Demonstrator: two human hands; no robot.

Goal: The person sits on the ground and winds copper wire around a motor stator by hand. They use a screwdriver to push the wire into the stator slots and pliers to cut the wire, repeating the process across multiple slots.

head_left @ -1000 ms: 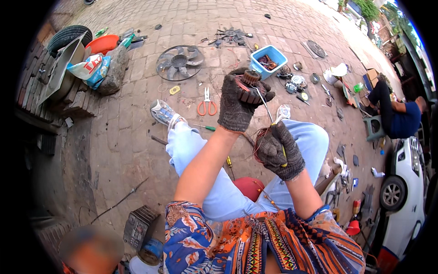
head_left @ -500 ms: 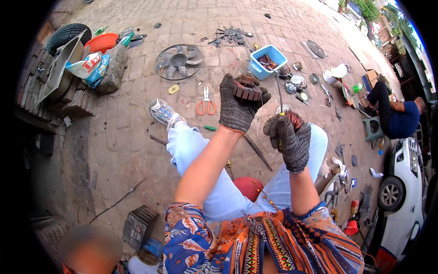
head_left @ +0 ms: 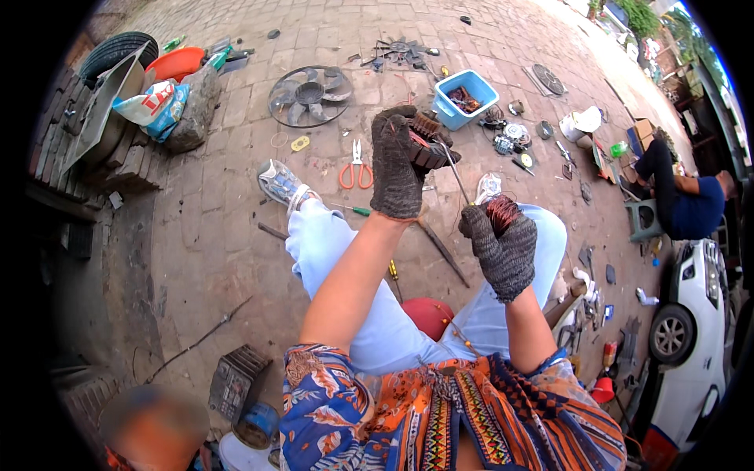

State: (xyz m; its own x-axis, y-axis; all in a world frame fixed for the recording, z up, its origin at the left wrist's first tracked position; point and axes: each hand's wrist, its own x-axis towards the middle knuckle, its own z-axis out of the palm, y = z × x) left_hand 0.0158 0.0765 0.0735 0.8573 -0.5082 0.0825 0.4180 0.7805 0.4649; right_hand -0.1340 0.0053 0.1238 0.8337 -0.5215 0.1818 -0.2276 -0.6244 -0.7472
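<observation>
My left hand (head_left: 395, 174), in a dark knitted glove, is closed around a dark slotted motor core (head_left: 430, 155) with reddish copper wire showing in it. My right hand (head_left: 504, 255), gloved the same way, grips a screwdriver (head_left: 460, 180), its handle mostly hidden by the fingers. The long metal shaft points up and left, and its tip meets the core. A bundle of copper wire (head_left: 503, 210) is also held in the right hand. Beyond both hands stands a light blue basin (head_left: 463, 119) with copper wire scraps inside.
Orange-handled pliers (head_left: 356, 174), a green-handled screwdriver (head_left: 361, 211) and a dark bar (head_left: 444, 251) lie on the brick paving. A fan (head_left: 310, 96) lies farther off. Loose motor parts (head_left: 512, 140) are right of the basin. A person (head_left: 691, 196) sits near a white car (head_left: 691, 330).
The screwdriver has swung from nearly upright to leaning left, its tip now at the core. My left hand has turned and risen slightly; the right has shifted a little right.
</observation>
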